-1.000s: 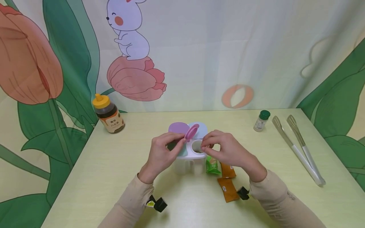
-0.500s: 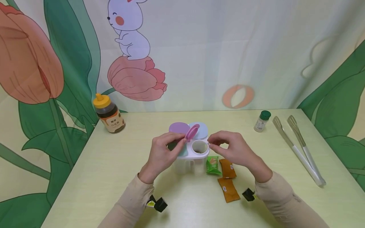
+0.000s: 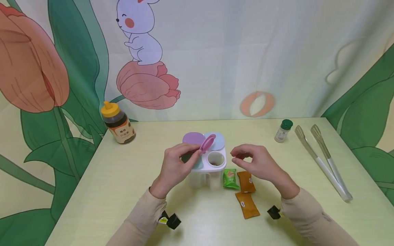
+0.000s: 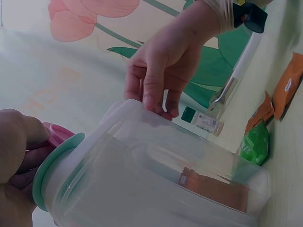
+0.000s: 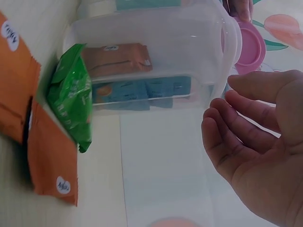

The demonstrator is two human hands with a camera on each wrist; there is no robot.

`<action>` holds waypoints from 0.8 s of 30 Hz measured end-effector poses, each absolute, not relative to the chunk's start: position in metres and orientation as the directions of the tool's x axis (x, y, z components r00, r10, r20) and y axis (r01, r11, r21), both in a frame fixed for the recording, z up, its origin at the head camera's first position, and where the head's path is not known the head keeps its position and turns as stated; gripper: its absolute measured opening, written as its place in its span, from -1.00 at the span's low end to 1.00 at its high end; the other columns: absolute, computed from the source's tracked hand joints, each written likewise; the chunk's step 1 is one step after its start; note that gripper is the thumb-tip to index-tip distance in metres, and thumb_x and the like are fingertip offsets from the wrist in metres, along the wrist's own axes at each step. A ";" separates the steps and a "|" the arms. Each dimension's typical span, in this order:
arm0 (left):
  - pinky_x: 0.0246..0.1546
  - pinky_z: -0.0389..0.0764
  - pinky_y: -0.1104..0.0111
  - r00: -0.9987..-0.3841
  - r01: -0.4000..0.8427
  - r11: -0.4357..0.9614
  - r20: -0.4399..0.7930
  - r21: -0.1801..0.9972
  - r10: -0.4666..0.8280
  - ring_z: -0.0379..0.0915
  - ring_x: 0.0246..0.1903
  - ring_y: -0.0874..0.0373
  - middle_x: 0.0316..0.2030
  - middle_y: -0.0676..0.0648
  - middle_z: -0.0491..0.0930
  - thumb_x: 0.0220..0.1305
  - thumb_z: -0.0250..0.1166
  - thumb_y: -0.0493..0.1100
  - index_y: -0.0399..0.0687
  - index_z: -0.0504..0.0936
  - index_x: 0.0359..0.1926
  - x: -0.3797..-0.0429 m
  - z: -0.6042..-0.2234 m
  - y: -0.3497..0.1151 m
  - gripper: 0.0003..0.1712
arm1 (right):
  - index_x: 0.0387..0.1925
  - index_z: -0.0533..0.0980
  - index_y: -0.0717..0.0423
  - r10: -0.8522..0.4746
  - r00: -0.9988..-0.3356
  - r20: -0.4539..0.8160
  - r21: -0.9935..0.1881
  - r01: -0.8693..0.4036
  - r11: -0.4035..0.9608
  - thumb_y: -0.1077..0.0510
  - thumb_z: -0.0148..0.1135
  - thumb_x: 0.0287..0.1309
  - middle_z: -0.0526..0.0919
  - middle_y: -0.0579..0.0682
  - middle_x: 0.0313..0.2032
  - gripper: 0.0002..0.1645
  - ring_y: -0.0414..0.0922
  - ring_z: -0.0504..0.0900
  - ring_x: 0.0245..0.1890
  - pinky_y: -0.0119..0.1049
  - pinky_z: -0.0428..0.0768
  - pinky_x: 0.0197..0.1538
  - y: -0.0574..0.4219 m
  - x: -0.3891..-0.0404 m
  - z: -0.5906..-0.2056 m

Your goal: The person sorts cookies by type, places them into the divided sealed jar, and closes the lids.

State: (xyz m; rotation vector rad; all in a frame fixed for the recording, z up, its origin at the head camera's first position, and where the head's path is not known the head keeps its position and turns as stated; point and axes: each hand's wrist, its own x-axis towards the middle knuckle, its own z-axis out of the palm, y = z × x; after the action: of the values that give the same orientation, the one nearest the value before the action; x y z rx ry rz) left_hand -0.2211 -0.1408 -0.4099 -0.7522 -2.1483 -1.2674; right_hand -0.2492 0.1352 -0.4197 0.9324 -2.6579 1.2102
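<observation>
A clear plastic storage container (image 3: 205, 180) stands mid-table, its white top fitted with purple, blue, green and pink flip lids. My left hand (image 3: 176, 164) pinches the raised pink lid (image 3: 208, 142) between thumb and fingers. Below that lid, a round opening (image 3: 216, 158) is uncovered. Right of the top, my right hand (image 3: 257, 160) holds nothing, its fingers loosely bent and apart from the container. Through the clear wall in the right wrist view, an orange-brown packet (image 5: 118, 59) and blue packets (image 5: 137, 91) show inside.
Beside the container lie a green packet (image 3: 230, 178) and two orange-brown packets, one nearer (image 3: 247, 205) than the other (image 3: 246, 181). A yellow-capped syrup bottle (image 3: 118, 123) stands at the back left. Farther right are a green-capped shaker (image 3: 283, 131) and metal tongs (image 3: 323, 163).
My right hand has drawn back to the right, away from the round opening, and its fingers have spread apart. My left hand stays at the pink lid.
</observation>
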 end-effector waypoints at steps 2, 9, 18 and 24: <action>-0.30 0.73 0.33 -0.708 0.689 0.400 0.679 0.604 0.195 0.65 -0.33 0.17 -0.30 -0.10 0.74 0.16 0.40 -0.31 -0.25 0.74 -0.18 -0.221 -0.410 -0.141 -0.81 | -0.16 0.65 0.07 -0.493 -0.821 0.290 -0.656 -0.545 0.522 0.22 0.35 0.15 0.71 -0.11 -0.25 -0.81 -0.25 0.63 -0.30 -0.19 0.71 -0.08 0.138 -0.249 -0.422; -0.29 0.72 0.34 -0.706 0.691 0.399 0.682 0.603 0.192 0.65 -0.33 0.17 -0.31 -0.10 0.74 0.16 0.40 -0.29 -0.24 0.75 -0.18 -0.222 -0.411 -0.140 -0.82 | -0.16 0.65 0.06 -0.483 -0.836 0.259 -0.640 -0.524 0.563 0.20 0.36 0.15 0.72 -0.13 -0.24 -0.81 -0.23 0.65 -0.29 -0.19 0.71 -0.08 0.148 -0.249 -0.431; -0.28 0.72 0.35 -0.708 0.687 0.408 0.680 0.601 0.191 0.65 -0.33 0.18 -0.31 -0.10 0.74 0.16 0.41 -0.29 -0.24 0.75 -0.18 -0.221 -0.410 -0.140 -0.81 | -0.15 0.65 0.12 -0.481 -0.843 0.242 -0.627 -0.514 0.586 0.23 0.36 0.14 0.73 -0.05 -0.22 -0.79 -0.19 0.66 -0.29 -0.13 0.72 -0.11 0.158 -0.249 -0.442; -0.27 0.72 0.36 -0.706 0.689 0.408 0.682 0.599 0.193 0.65 -0.33 0.17 -0.31 -0.10 0.74 0.15 0.41 -0.31 -0.24 0.75 -0.18 -0.221 -0.410 -0.140 -0.82 | -0.11 0.64 0.16 -0.476 -0.860 0.186 -0.636 -0.474 0.609 0.23 0.35 0.14 0.72 0.07 -0.19 -0.76 -0.14 0.67 -0.27 -0.04 0.71 -0.09 0.165 -0.249 -0.450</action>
State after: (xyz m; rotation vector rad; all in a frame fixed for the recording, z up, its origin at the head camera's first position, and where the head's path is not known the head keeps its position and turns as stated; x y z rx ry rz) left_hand -0.2213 -0.1403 -0.4101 -0.7484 -2.1508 -1.2647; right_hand -0.2493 0.1645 -0.4496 0.8326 -2.8190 1.1138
